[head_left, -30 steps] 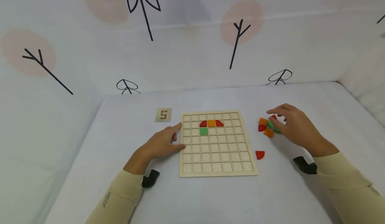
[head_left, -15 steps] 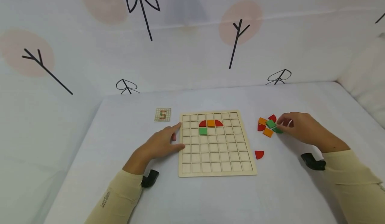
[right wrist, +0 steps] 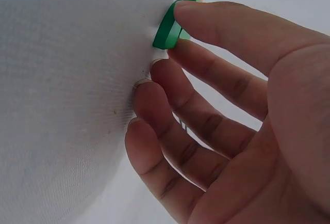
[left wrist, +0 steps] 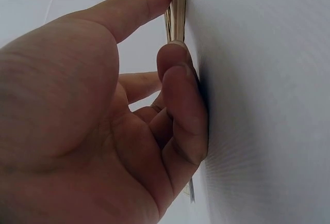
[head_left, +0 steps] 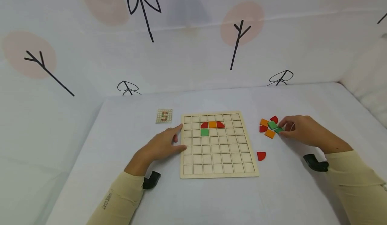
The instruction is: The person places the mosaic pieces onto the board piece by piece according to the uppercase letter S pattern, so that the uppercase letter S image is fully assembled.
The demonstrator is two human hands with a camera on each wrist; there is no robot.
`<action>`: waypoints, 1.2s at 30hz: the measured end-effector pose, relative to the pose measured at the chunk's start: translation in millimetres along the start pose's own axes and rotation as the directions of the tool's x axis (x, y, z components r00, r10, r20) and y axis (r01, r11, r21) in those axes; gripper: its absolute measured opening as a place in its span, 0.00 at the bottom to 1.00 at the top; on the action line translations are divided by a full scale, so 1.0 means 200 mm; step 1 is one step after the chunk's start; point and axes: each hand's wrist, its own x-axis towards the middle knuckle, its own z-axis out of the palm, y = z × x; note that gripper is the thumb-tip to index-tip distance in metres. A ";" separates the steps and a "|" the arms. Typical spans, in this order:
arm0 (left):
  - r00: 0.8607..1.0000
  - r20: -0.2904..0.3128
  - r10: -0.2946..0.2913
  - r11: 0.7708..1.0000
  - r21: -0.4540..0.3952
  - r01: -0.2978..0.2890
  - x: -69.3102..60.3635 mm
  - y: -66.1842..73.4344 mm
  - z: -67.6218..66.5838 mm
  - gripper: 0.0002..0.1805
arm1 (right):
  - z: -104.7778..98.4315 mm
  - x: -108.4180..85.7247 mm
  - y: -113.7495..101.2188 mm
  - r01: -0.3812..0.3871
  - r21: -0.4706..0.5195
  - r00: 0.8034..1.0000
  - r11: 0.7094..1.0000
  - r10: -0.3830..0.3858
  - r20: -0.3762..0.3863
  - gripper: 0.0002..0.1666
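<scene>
A pale wooden grid board [head_left: 216, 149] lies flat on the table. In it sit two red quarter-round tiles [head_left: 220, 124], an orange square tile [head_left: 212, 124] and a green square tile [head_left: 204, 132]. My left hand [head_left: 160, 144] touches the board's left edge with thumb and forefinger stretched apart. At the right, my right hand [head_left: 303, 131] pinches a green tile with a curved edge [right wrist: 167, 30] between thumb and forefinger, low over the cloth. Beside those fingertips lie another green tile [head_left: 272, 125], orange tiles [head_left: 270, 134] and red quarter-round tiles [head_left: 263, 128].
A small card with an S pattern on a grid [head_left: 164, 116] lies left of the board's far corner. One red quarter-round tile [head_left: 261, 156] lies alone by the board's right edge. A white cloth with drawn plants [head_left: 187, 67] hangs behind the table.
My right hand has drawn back to the right from over the loose tiles, then closed its fingertips on the curved green tile, which has shifted slightly. My left hand stays at the board.
</scene>
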 end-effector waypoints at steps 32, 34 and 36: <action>1.000 0.001 -0.019 1.000 -0.009 0.019 -0.01 0.00 -0.01 0.49 | -0.02 -0.01 -0.04 0.066 0.078 0.998 0.995 -0.068 0.014 0.14; 1.000 0.002 -0.014 1.000 -0.011 0.014 0.00 0.00 -0.01 0.49 | -0.02 -0.01 -0.06 0.093 0.081 0.996 0.992 -0.092 -0.011 0.13; 1.000 0.003 -0.011 1.000 -0.013 0.011 0.00 0.00 0.00 0.49 | -0.01 -0.01 -0.09 0.118 0.088 0.993 0.989 -0.116 -0.034 0.12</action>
